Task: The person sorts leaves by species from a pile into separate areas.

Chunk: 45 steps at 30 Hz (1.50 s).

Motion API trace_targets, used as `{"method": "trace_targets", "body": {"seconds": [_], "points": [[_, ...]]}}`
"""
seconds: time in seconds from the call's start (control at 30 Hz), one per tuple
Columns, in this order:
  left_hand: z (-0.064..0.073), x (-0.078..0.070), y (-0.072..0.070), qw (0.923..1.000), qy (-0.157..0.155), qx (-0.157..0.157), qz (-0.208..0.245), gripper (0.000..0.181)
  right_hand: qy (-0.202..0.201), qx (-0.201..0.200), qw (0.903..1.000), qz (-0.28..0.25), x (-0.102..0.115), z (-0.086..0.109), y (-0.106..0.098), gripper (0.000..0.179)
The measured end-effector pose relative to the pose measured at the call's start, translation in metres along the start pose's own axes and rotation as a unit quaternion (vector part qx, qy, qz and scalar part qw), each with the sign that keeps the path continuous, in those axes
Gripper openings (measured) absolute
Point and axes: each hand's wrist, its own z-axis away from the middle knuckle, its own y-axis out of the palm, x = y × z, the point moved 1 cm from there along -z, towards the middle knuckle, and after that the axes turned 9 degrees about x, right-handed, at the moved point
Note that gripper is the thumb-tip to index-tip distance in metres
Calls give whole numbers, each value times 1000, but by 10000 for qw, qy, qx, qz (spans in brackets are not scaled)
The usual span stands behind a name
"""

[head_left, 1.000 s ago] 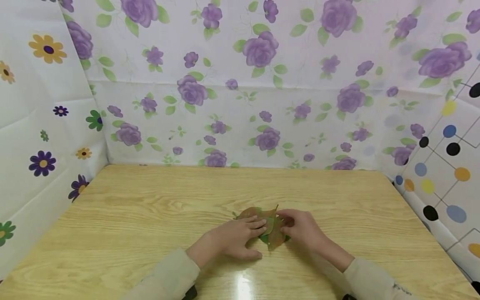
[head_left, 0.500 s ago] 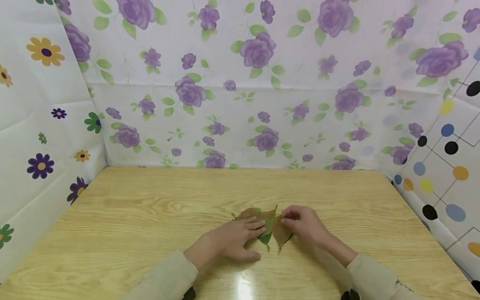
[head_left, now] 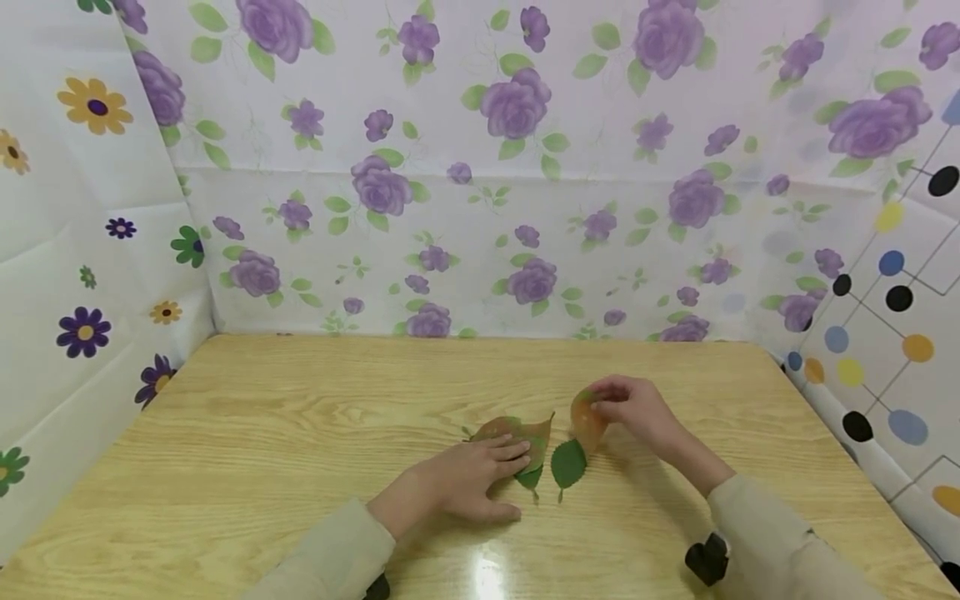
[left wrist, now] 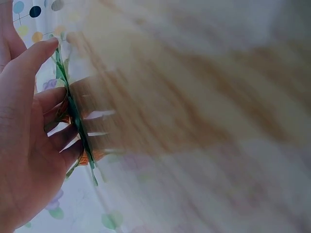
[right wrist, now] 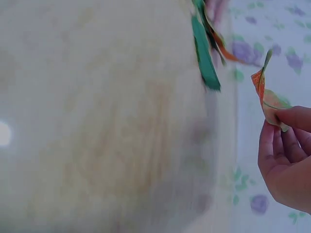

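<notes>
In the head view my right hand (head_left: pixel 637 417) pinches an orange-brown leaf (head_left: pixel 585 417) by its upper part and holds it above the wooden table (head_left: pixel 337 400). In the right wrist view this leaf (right wrist: pixel 271 103) shows green edges and a short stalk between thumb and fingers. A dark green leaf (head_left: pixel 568 464) with toothed edges lies just below it. My left hand (head_left: pixel 468 477) rests flat, fingers extended, on several overlapping brown and green leaves (head_left: pixel 495 427). These leaves (left wrist: pixel 77 116) appear edge-on in the left wrist view and are partly hidden by the fingers.
A white cloth with purple flowers (head_left: pixel 532 279) hangs behind the table. Patterned cloths stand at the left (head_left: pixel 82 333) and right (head_left: pixel 888 300) sides. A black wrist device (head_left: pixel 707 558) sits by the right sleeve.
My right hand has drawn the orange-brown leaf off the pile, then lifted it up and to the right, uncovering the separate dark green leaf. The left hand has stayed in place.
</notes>
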Motion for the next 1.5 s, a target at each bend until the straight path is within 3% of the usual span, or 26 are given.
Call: {"method": "trace_targets", "body": {"seconds": [0.3,0.57,0.93,1.27,1.5], "points": [[-1,1,1,10000,-54,-33,54,71,226,-162,9996,14,-5,-7,-28,29],[-1,2,3,9995,-55,-132,265,70,391,-317,9986,177,-22,-7,-55,30],[1,0,3,9993,39,-246,276,67,622,-290,9955,660,-46,6,-85,28],[1,1,2,9994,-10,-234,261,67,628,-672,9859,1396,-64,14,-101,25],[2,1,2,9994,34,-265,226,67,737,-871,9816,1531,-81,22,-109,27]]}}
